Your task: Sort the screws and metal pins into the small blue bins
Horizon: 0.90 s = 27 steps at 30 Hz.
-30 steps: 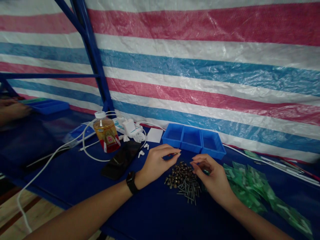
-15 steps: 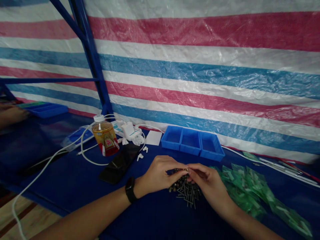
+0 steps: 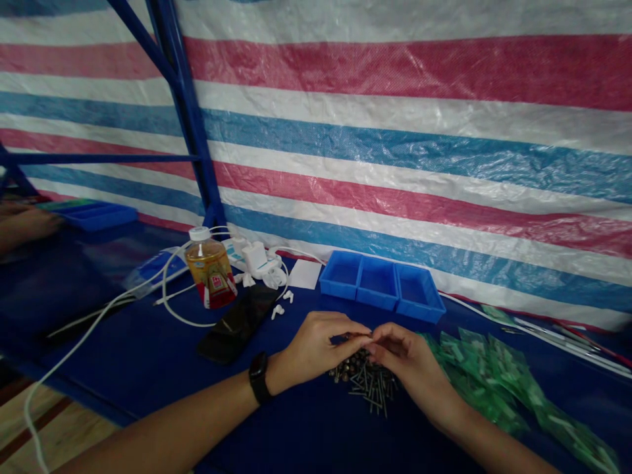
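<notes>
My left hand (image 3: 316, 347) and my right hand (image 3: 407, 359) meet fingertip to fingertip just above a small heap of dark screws and round brass-coloured parts (image 3: 366, 380) on the blue table cover. Both hands are pinched shut on a tiny piece between them; it is too small to name. A black watch sits on my left wrist. Behind the hands stands a blue tray (image 3: 382, 287) with three compartments that look bare. A pile of small green plastic bags (image 3: 498, 388) lies right of my right hand.
At left stand a bottle of amber liquid (image 3: 210, 268), a black phone (image 3: 237, 322), white earbuds and a charger with a white cable (image 3: 93, 317). Another person's hand (image 3: 22, 222) rests near a blue tray at far left. A striped tarp hangs behind.
One second ago my hands were apart, each pinching over the heap. They came together above it and now stay joined at the fingertips. The view has shifted slightly.
</notes>
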Motion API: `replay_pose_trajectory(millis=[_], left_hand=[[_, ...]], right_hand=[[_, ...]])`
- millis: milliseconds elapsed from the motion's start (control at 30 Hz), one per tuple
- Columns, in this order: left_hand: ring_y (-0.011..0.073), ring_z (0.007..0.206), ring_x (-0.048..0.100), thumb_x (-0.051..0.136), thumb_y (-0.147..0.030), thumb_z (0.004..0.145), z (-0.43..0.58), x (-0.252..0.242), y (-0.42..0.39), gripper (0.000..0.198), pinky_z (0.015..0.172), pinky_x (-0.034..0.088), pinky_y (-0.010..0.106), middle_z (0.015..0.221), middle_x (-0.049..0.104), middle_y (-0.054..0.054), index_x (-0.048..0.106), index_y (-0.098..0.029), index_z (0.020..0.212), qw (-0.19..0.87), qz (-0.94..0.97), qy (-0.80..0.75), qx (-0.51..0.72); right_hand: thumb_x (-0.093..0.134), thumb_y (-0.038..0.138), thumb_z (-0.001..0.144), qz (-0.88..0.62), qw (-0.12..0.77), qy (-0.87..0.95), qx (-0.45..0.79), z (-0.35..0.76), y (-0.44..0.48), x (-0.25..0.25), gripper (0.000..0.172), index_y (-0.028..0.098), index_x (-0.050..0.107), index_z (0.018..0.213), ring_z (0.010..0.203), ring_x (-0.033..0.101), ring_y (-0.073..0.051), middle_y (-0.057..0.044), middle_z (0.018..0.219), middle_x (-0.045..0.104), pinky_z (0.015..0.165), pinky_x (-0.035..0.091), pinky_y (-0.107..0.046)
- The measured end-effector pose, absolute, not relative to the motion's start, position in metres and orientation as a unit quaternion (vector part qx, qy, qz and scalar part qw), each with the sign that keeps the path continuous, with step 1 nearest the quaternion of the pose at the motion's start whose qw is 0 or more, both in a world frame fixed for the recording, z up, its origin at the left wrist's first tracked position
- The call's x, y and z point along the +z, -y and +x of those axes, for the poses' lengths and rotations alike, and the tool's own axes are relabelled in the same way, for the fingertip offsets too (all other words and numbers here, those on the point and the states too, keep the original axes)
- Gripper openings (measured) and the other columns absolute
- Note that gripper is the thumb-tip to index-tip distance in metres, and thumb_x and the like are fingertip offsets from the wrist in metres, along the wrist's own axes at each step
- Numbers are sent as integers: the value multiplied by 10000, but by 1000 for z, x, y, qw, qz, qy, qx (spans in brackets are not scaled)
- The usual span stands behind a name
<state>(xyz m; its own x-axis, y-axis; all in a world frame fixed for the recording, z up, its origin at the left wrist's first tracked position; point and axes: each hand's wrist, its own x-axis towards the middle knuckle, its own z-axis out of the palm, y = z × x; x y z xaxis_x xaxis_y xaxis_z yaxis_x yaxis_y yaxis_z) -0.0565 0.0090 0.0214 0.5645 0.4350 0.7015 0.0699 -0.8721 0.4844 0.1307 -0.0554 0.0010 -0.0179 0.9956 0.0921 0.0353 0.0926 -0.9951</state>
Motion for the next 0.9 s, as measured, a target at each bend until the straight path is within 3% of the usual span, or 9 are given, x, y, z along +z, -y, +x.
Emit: replay_pose_trajectory(millis=[300, 900], left_hand=[[155, 865, 743, 682, -168, 895, -58, 23, -13, 226, 766, 564, 196, 995, 780, 68, 755, -162, 1109, 258, 846, -137, 446], [161, 873, 760, 727, -138, 850, -57, 21, -13, 194, 814, 588, 185, 992, 782, 41, 776, -172, 1035, 251, 846, -129, 452]], right_hand=[[799, 412, 736, -500, 524, 571, 387, 146, 49, 2, 235, 197, 702, 747, 664, 653, -153, -19, 726, 721, 657, 511, -260], [744, 349, 764, -534, 495, 616, 300, 148, 52, 7, 130, 222, 754, 787, 711, 687, -179, -25, 777, 748, 694, 542, -283]])
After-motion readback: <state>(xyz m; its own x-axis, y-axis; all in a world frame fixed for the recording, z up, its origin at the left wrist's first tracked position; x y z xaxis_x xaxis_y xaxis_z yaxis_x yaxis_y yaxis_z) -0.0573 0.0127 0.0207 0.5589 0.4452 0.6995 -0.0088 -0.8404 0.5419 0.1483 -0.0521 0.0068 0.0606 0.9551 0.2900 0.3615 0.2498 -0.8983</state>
